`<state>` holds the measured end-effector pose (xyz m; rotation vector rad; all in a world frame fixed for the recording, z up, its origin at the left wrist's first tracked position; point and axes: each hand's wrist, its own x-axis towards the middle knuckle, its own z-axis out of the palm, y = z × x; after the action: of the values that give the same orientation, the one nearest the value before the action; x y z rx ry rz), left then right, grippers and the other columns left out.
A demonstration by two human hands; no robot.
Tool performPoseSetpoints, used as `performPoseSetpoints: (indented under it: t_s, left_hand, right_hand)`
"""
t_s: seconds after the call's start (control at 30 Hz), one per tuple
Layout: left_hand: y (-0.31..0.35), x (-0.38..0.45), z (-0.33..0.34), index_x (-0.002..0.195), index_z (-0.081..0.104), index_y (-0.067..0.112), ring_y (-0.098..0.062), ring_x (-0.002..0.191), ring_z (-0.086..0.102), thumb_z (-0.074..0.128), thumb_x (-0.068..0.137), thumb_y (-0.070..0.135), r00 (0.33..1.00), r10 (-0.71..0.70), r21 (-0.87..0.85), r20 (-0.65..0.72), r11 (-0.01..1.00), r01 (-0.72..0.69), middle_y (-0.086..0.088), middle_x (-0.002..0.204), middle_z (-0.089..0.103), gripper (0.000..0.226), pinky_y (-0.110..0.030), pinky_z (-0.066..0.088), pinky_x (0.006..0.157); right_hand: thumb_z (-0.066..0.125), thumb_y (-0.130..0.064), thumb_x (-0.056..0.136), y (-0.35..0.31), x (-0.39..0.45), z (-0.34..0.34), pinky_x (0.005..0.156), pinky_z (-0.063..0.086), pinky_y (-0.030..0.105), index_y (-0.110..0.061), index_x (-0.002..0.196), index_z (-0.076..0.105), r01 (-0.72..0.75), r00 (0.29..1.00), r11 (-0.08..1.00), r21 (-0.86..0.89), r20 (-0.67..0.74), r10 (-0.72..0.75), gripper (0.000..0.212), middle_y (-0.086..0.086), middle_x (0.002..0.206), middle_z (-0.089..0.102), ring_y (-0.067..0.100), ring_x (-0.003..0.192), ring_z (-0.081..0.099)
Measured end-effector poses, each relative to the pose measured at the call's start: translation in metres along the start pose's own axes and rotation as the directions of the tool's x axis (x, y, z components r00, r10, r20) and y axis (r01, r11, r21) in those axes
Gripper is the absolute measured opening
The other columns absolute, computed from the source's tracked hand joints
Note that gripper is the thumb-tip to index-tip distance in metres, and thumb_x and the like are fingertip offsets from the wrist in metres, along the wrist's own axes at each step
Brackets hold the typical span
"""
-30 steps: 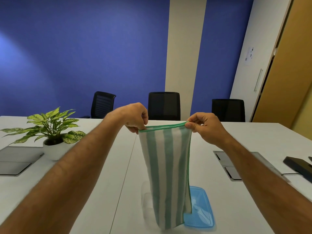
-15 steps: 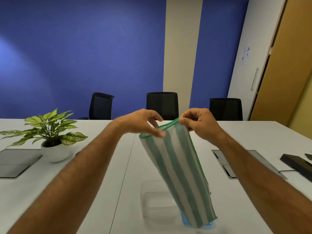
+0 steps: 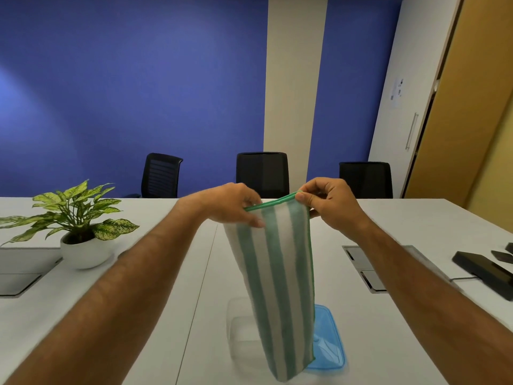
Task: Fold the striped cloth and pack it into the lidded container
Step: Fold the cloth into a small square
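The green-and-white striped cloth [image 3: 277, 287] was pinched at its top hem by the left hand [image 3: 230, 205] and right hand [image 3: 330, 202], its long axis hanging straight down over the clear plastic container [image 3: 241, 332] and blue lid [image 3: 329, 340] on the white tabletop [image 3: 166, 301].

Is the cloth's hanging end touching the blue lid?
Cannot tell. In the head view the cloth hangs in front of the lid, overlapping it; no contact or gap shows plainly.
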<state>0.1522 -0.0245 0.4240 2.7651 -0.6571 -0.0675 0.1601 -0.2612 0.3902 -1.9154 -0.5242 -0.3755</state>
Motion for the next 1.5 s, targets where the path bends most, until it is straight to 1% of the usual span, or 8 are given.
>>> performPoseSetpoints:
  t_s: [0.1,0.27,0.4,0.63,0.87,1.0,1.2,1.5]
  left_hand:
    - [0.017,0.007,0.005,0.124,0.065,0.019,-0.01,0.105,0.066,0.076,0.077,0.049,0.986,0.075,-0.173,-0.149,0.98,-0.101,0.005,0.116,0.071,0.057,-0.031,0.053,0.094]
    - [0.039,0.018,0.012,0.106,0.075,0.011,-0.013,0.087,0.071,0.077,0.081,0.032,0.938,0.08,-0.263,-0.337,0.949,-0.176,-0.002,0.095,0.076,0.033,-0.011,0.049,0.07]
    - [0.037,0.021,0.014,0.096,0.077,0.011,-0.014,0.082,0.072,0.084,0.074,0.03,0.927,0.033,-0.339,-0.374,0.925,-0.17,-0.001,0.087,0.077,0.029,-0.02,0.056,0.074]
    - [0.041,0.026,0.009,0.088,0.076,0.015,-0.002,0.066,0.062,0.081,0.078,0.027,0.899,0.03,-0.334,-0.437,0.923,-0.193,0.01,0.073,0.069,0.017,-0.006,0.043,0.055]
    - [0.036,0.023,-0.005,0.084,0.074,0.023,0.005,0.06,0.057,0.079,0.081,0.027,0.888,0.022,-0.328,-0.458,0.925,-0.192,0.015,0.075,0.068,0.007,-0.003,0.042,0.052]
    - [0.029,0.022,-0.014,0.086,0.076,0.02,0.013,0.059,0.055,0.08,0.081,0.027,0.87,0.012,-0.298,-0.493,0.937,-0.182,0.011,0.077,0.07,0.01,-0.001,0.041,0.051]
    - [0.021,0.02,-0.028,0.083,0.076,0.023,0.001,0.058,0.053,0.08,0.08,0.03,0.83,-0.012,-0.272,-0.558,0.947,-0.169,0.003,0.079,0.072,0.009,-0.007,0.041,0.054]
    - [0.018,0.016,-0.051,0.085,0.075,0.023,0.001,0.061,0.054,0.079,0.081,0.03,0.793,-0.01,-0.219,-0.609,0.963,-0.155,0.008,0.077,0.068,0.009,-0.001,0.04,0.052]
  right_hand:
    - [0.068,-0.017,0.087,-0.002,0.0,0.008,0.064,0.063,0.038,-0.017,0.082,0.069,0.009,1.0,1.0,0.022,-0.008,-0.008,0.005,0.008,0.081,0.072,0.027,0.076,0.072]
    - [0.068,-0.017,0.086,-0.003,-0.001,0.016,0.06,0.062,0.03,-0.016,0.084,0.071,0.02,1.0,0.998,0.052,-0.025,-0.019,0.003,0.003,0.079,0.072,0.016,0.072,0.072]
    - [0.072,-0.02,0.079,-0.004,-0.008,0.015,0.062,0.061,0.029,-0.007,0.087,0.072,-0.052,0.997,0.957,0.285,-0.032,0.063,0.016,0.007,0.08,0.074,0.019,0.072,0.073]
    - [0.067,-0.025,0.083,0.008,-0.023,0.027,0.066,0.063,0.036,-0.012,0.089,0.063,-0.062,0.982,0.884,0.464,-0.132,0.138,0.015,0.004,0.081,0.072,0.02,0.075,0.071]
    - [0.08,-0.017,0.068,0.041,-0.041,0.04,0.074,0.061,0.038,-0.005,0.087,0.067,-0.115,0.989,0.916,0.385,-0.041,0.142,0.026,0.014,0.088,0.071,0.03,0.081,0.069]
    - [0.083,-0.007,0.069,0.058,-0.046,0.047,0.076,0.06,0.048,-0.009,0.084,0.06,-0.134,0.969,0.906,0.401,-0.139,0.205,0.028,0.016,0.087,0.071,0.033,0.079,0.07]
    - [0.084,-0.001,0.067,0.081,-0.057,0.063,0.084,0.056,0.058,0.002,0.08,0.068,-0.22,0.962,0.912,0.345,-0.076,0.261,0.021,0.025,0.084,0.071,0.029,0.073,0.067]
    - [0.092,-0.019,0.054,0.111,-0.067,0.082,0.082,0.057,0.056,-0.012,0.074,0.069,-0.339,0.933,0.91,0.238,-0.04,0.358,0.03,0.014,0.084,0.075,0.034,0.078,0.072]
